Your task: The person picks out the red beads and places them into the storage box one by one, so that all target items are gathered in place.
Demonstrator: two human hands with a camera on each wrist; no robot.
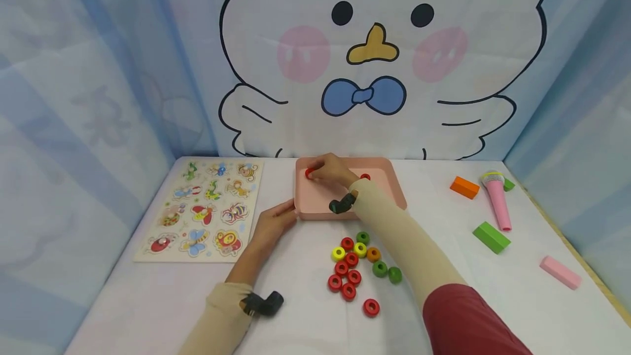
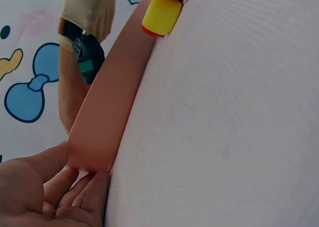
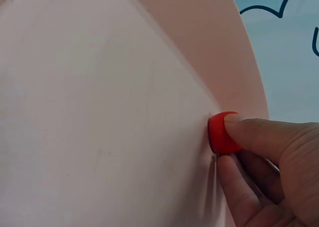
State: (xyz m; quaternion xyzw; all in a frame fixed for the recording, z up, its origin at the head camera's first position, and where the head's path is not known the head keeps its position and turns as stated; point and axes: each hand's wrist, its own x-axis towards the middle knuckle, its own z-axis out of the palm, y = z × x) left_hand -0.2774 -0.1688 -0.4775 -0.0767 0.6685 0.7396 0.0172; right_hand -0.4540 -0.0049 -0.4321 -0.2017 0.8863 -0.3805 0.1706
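At the left end of a shallow pink tray (image 1: pixel 315 199), my right hand (image 1: pixel 332 170) pinches a red ring bead (image 1: pixel 309 173) between thumb and fingers. In the right wrist view this red bead (image 3: pixel 223 133) stands on edge in the tray's corner, close to the wall. Another red bead (image 1: pixel 365 176) lies near the tray's back wall, partly hidden by the right wrist. My left hand (image 1: pixel 273 226) holds the tray's near left corner. Seen from the left wrist, its thumb is at the rim and its curled fingers at the base of the wall (image 2: pixel 109 102).
Several red, yellow, green and orange ring beads (image 1: pixel 351 259) lie in front of the tray. An insect picture board (image 1: pixel 202 210) lies left. At right are a pink toy microphone (image 1: pixel 498 201), an orange block (image 1: pixel 464 187), green blocks (image 1: pixel 491 237) and a pink block (image 1: pixel 560 272).
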